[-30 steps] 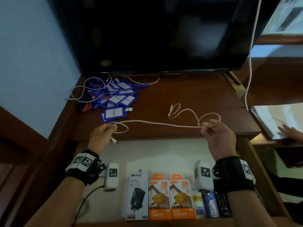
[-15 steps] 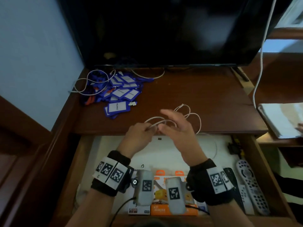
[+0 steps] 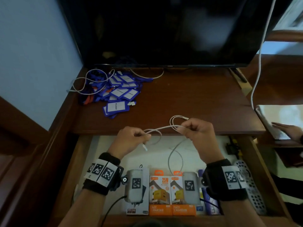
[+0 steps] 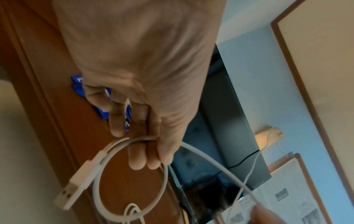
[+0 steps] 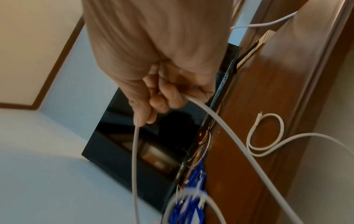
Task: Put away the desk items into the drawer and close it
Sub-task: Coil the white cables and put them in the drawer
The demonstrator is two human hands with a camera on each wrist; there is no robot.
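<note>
A white charging cable (image 3: 161,128) stretches between my two hands above the open drawer (image 3: 77,161). My left hand (image 3: 131,136) pinches a loop of the cable (image 4: 132,178), and its USB plug (image 4: 76,183) hangs below the fingers. My right hand (image 3: 195,128) grips the doubled cable (image 5: 220,119), with one loop (image 5: 266,134) lying on the desk top (image 3: 188,99) and another hanging into the drawer. A pile of blue badge holders (image 3: 118,94) with a second white cable (image 3: 85,84) lies at the desk's back left.
In the drawer's front row stand charger boxes (image 3: 165,194), and a grey remote (image 3: 252,192) lies at its right side. A dark monitor (image 3: 164,30) fills the back of the desk. Another person's hand (image 3: 288,130) rests on papers at the right.
My hands came together from a wide stretch, folding the cable, and have now drawn a short way apart again. More cable hangs in loops over the drawer.
</note>
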